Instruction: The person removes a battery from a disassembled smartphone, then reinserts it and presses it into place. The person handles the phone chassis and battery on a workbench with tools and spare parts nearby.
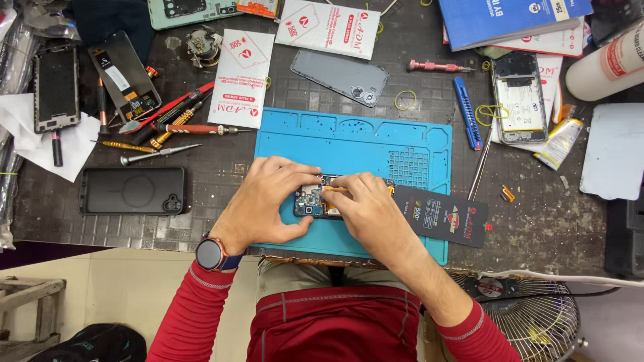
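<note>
Left hand (pixel 268 198) clamped on opened phone (pixel 314 201), on blue mat (pixel 349 137) near bench front edge; right hand (pixel 359 204) pinching orange-handled tool (pixel 330 190) onto board. Risk judged: tip slipping, gouging components.

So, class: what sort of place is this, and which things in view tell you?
Probably a phone repair bench: an opened phone lies on a blue repair mat, screwdrivers are scattered nearby, and a detached phone back cover lies above.

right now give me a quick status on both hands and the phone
Left hand steadies the opened phone on the blue mat. Right hand works a small tool on it. Black packet lies beside the right hand.
</note>
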